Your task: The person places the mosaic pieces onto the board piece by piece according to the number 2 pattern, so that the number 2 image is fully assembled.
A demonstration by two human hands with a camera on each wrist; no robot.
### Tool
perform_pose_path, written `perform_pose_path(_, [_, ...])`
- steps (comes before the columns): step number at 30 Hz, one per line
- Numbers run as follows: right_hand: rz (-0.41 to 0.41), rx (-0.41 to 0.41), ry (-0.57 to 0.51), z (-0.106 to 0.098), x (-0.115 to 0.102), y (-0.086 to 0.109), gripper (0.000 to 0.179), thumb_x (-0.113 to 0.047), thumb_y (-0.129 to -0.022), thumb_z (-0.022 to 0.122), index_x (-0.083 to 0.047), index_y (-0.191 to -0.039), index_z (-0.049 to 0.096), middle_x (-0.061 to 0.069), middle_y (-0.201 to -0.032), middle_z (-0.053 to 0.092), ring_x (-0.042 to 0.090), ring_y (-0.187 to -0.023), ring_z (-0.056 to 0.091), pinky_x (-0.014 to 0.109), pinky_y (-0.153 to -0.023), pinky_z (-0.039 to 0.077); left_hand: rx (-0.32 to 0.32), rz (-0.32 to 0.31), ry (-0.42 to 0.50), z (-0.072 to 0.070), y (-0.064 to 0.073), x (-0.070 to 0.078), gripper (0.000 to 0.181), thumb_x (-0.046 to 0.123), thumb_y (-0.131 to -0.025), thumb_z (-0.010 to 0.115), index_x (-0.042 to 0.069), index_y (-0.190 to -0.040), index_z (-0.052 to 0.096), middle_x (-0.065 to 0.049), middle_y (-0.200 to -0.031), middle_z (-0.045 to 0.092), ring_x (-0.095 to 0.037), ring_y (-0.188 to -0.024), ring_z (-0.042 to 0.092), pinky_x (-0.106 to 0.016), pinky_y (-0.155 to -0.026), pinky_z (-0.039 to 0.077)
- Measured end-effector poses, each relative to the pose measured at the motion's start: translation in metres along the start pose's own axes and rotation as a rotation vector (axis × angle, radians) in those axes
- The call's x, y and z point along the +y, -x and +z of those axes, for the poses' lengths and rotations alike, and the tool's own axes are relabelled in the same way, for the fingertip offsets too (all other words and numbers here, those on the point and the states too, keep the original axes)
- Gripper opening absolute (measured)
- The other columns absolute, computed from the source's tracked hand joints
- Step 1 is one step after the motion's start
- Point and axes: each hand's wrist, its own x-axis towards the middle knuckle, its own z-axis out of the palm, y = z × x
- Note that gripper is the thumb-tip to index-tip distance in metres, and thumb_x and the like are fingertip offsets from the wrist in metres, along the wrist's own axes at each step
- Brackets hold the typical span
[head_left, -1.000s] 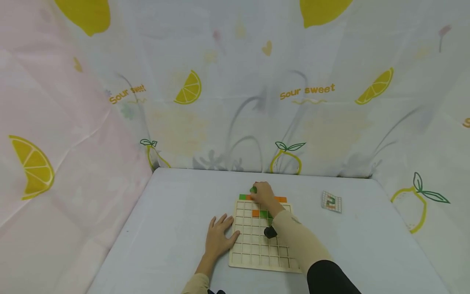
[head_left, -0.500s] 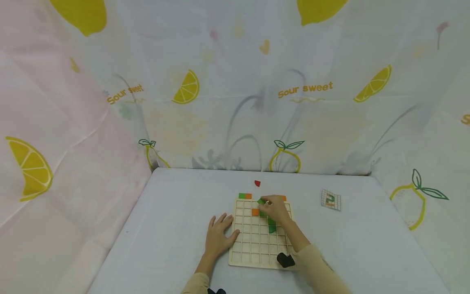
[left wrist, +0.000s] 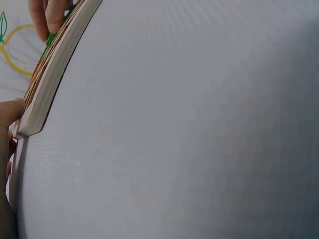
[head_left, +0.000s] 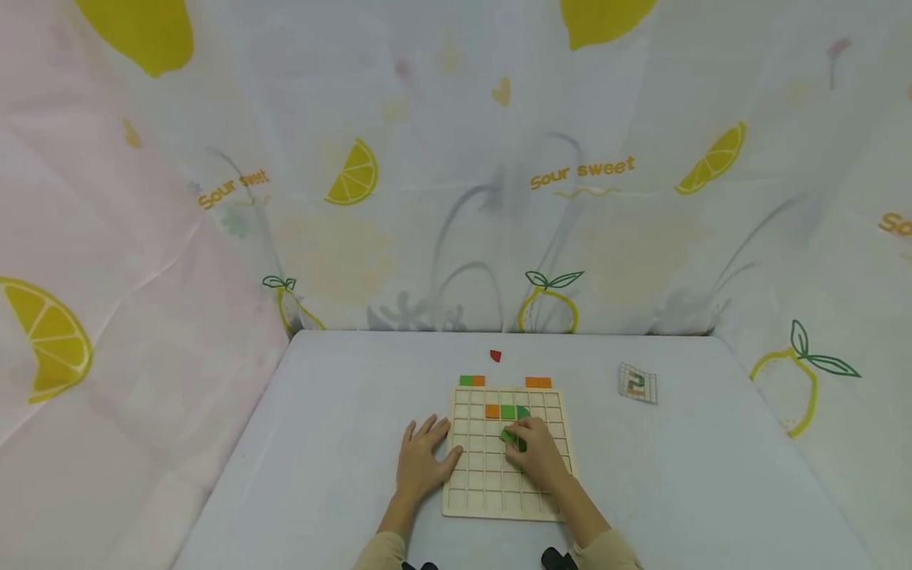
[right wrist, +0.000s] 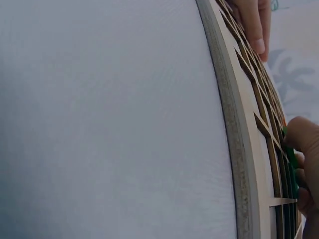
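Observation:
My right hand (head_left: 539,453) pinches a small green tile (head_left: 507,436) between thumb and fingertips, close over the middle of the wooden grid board (head_left: 473,480). A darker green piece (head_left: 522,446) shows partly from under those fingers. Just behind, an orange square tile (head_left: 492,412), a green square tile (head_left: 508,412) and a dark green rounded tile (head_left: 523,412) sit in a row in the grid. With fingers spread, my left hand (head_left: 422,465) rests at the board's left edge. In the right wrist view, the thumb and fingers hold the green tile (right wrist: 290,152) at the grid bars.
Beyond the board's back edge lie a green tile (head_left: 466,381) beside an orange one (head_left: 479,381), and a pair of orange tiles (head_left: 538,382). Farther back is a red quarter-round piece (head_left: 495,356). A creased pattern card (head_left: 637,384) lies on the white table (head_left: 335,443) at right.
From beyond the board's back edge, my right hand has come back toward me with the green tile, down to the grid's middle. The left hand has stayed at the board's edge.

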Motion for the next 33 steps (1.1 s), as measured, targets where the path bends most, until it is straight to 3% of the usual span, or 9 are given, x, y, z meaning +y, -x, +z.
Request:
perform_pose_path(4, [-0.042,0.004,0.027,0.001,0.001,0.005,0.017,0.0,-0.072,0.074,0.001,-0.089,0.073,0.009,-0.096,0.064,0.022,-0.09,0.054,0.035,-0.074,0.054,0.011,-0.003,0.015,0.001,0.002,0.0,0.046,0.031,-0.074,0.072,0.002,-0.109,0.069,-0.01,-0.111,0.069,-0.031,-0.112,0.059,-0.057,-0.101,0.035])
perform_pose_path(11, [-0.148,0.07,0.025,0.004,0.002,0.006,0.015,0.004,-0.071,0.075,-0.003,-0.084,0.075,0.01,-0.097,0.071,0.023,-0.085,0.056,0.039,-0.073,0.051,0.011,-0.013,0.019,0.002,0.005,-0.002,0.045,0.03,-0.074,0.072,0.002,-0.109,0.069,-0.009,-0.111,0.068,-0.031,-0.113,0.059,-0.057,-0.102,0.034])
perform_pose_path(25, [-0.176,0.026,0.085,-0.008,0.002,0.011,0.013,-0.003,-0.069,0.077,-0.01,-0.081,0.076,0.003,-0.094,0.073,0.021,-0.085,0.055,0.038,-0.072,0.046,0.011,-0.004,0.035,0.003,0.003,0.0,0.046,0.031,-0.074,0.072,0.002,-0.109,0.069,-0.01,-0.112,0.068,-0.032,-0.113,0.058,-0.057,-0.103,0.033])
perform_pose_path(29, [-0.169,0.092,0.058,-0.004,0.0,0.014,0.007,-0.01,-0.068,0.079,-0.011,-0.075,0.076,0.003,-0.091,0.073,0.02,-0.081,0.055,0.037,-0.07,0.045,0.006,-0.004,0.027,0.004,0.002,-0.001,0.046,0.031,-0.074,0.072,0.002,-0.11,0.069,-0.01,-0.112,0.068,-0.031,-0.113,0.058,-0.057,-0.103,0.033])
perform_pose_path(33, [-0.156,0.2,0.08,0.005,-0.002,0.012,0.012,-0.019,-0.066,0.083,-0.012,-0.066,0.073,0.003,-0.08,0.073,0.018,-0.075,0.057,0.034,-0.067,0.047,0.008,-0.001,0.017,0.004,0.002,-0.002,0.046,0.032,-0.074,0.072,0.003,-0.11,0.069,-0.009,-0.112,0.068,-0.031,-0.113,0.059,-0.057,-0.102,0.034])
